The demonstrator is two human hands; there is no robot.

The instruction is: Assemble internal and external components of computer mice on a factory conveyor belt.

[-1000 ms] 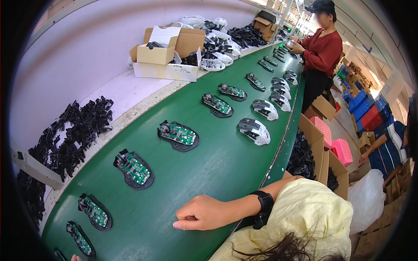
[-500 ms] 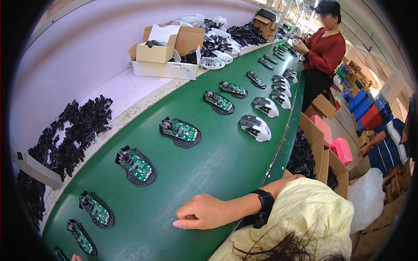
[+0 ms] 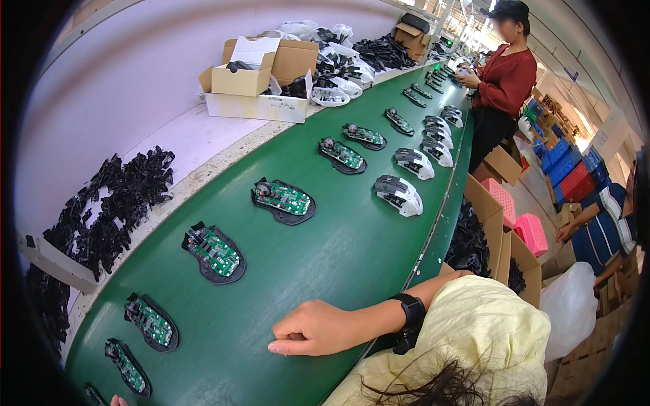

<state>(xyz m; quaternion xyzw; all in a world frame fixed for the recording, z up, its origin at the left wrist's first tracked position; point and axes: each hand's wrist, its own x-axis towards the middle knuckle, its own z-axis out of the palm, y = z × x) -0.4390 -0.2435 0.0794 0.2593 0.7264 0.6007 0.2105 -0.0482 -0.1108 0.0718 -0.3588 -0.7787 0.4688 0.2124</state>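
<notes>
My right hand [image 3: 308, 330], with a black watch [image 3: 411, 312] on its wrist, rests curled in a loose fist on the green conveyor belt [image 3: 284, 271]. Whatever its fingers enclose, if anything, is hidden. Only a fingertip of my left hand [image 3: 118, 401] shows at the lower left edge, close to a computer mouse base [image 3: 128, 367] with a green circuit board. More such bases line the belt, among them one left of my right hand [image 3: 215, 254] and one farther off [image 3: 284, 201]. White-and-black mouse top shells [image 3: 398, 195] form a row along the right side.
Black plastic parts [image 3: 112, 210] are heaped on the left ledge, beyond the belt's edge. Farther along stand an open carton [image 3: 257, 108] and bagged parts [image 3: 345, 71]. A co-worker in red [image 3: 508, 81] stands at the far right side. Cartons of black parts [image 3: 470, 240] sit beside the belt.
The mouse bases and top shells have shifted slightly away and to the right along with the belt. The far co-worker's hands have moved lower. My right hand has stayed in place.
</notes>
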